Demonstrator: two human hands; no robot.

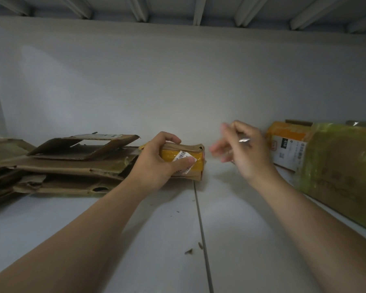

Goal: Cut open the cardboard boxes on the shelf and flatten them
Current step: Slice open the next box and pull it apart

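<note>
A small cardboard box (195,154) wrapped in yellow tape with a white label lies on the white shelf (156,240). My left hand (159,161) grips it, thumb on the label and fingers curled over its top. My right hand (243,151) hovers just right of the box, blurred, pinching a small shiny metal blade (244,140) between thumb and fingers. The blade's full shape is hidden by the hand.
A pile of flattened cardboard (72,163) lies at the left, touching the small box. At the right stand a box with orange tape and a label (287,144) and a larger box in greenish tape (342,170). Cardboard scraps (188,251) lie on the shelf.
</note>
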